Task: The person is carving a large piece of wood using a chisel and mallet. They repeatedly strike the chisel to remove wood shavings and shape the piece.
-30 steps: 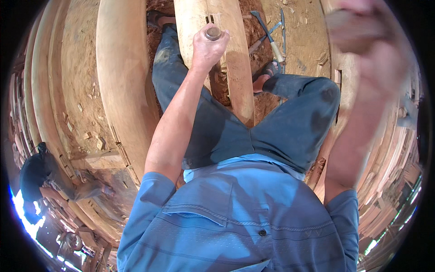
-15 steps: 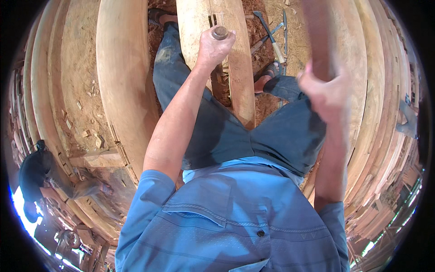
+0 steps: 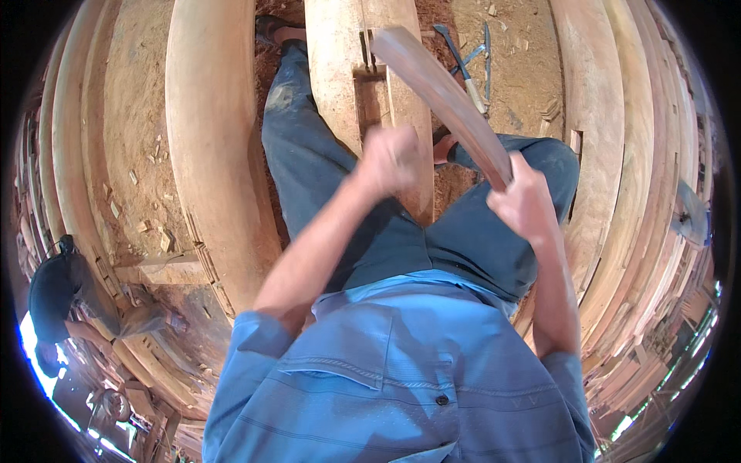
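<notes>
Head view: the right hand [image 3: 528,204] has its fingers wrapped around a wooden bar [image 3: 448,100] slanting forward-left from them, while the left hand [image 3: 391,160] curls blurred fingers, contents impossible to tell, above a slotted log [image 3: 334,73]

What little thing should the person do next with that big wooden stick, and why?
I'd probably ease the wooden stick aside a little with the right hand. Its far end shows in front of the log, right beside the narrow slots, and the left hand is nearby, too blurred to see clearly, so extra room seems safer.
</notes>
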`<action>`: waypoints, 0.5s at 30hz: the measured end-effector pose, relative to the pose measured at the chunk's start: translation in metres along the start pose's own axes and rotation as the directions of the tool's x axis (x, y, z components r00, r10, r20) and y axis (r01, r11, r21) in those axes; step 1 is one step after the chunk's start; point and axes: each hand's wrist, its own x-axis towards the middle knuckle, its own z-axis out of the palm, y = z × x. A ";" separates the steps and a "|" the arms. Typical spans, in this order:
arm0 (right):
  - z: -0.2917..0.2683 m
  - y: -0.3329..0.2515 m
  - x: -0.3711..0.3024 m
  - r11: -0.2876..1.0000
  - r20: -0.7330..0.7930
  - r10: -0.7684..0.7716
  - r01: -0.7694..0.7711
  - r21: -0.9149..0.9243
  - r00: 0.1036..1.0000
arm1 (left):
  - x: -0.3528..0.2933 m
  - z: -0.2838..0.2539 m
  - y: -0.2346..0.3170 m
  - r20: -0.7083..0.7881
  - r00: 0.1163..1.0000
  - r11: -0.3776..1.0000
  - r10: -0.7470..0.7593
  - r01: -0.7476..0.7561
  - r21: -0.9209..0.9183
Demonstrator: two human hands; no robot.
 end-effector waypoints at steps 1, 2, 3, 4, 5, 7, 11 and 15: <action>-0.001 0.000 -0.013 0.990 0.017 0.140 -0.140 0.024 0.990 | -0.022 0.001 0.022 0.107 0.966 0.967 0.234 -0.243 0.074; -0.001 -0.001 -0.026 0.961 0.039 0.273 -0.274 0.041 0.961 | -0.042 0.008 0.032 0.136 0.962 0.971 0.237 -0.234 -0.042; 0.002 0.011 -0.038 0.966 -0.005 0.247 -0.246 0.076 0.969 | -0.055 0.013 0.036 0.160 0.957 0.964 0.240 -0.216 -0.157; 0.004 0.022 -0.049 0.971 -0.046 0.220 -0.214 0.107 0.974 | -0.057 0.011 0.038 0.130 0.969 0.969 0.212 -0.191 -0.157; 0.004 0.026 -0.061 0.957 -0.052 0.286 -0.283 0.067 0.957 | -0.058 0.006 0.041 0.099 0.978 0.973 0.184 -0.167 -0.159; -0.001 0.024 -0.075 0.908 -0.094 0.416 -0.418 0.005 0.904 | -0.051 -0.009 0.042 -0.013 0.997 0.979 0.072 -0.074 -0.190; -0.006 0.044 -0.088 0.901 -0.155 0.431 -0.414 0.130 0.889 | -0.030 -0.045 0.026 -0.377 0.896 0.941 -0.235 0.112 -0.320; -0.003 0.056 -0.081 0.879 -0.188 0.465 -0.426 0.216 0.865 | 0.033 -0.071 -0.001 -0.399 0.838 0.779 -0.373 0.049 -0.626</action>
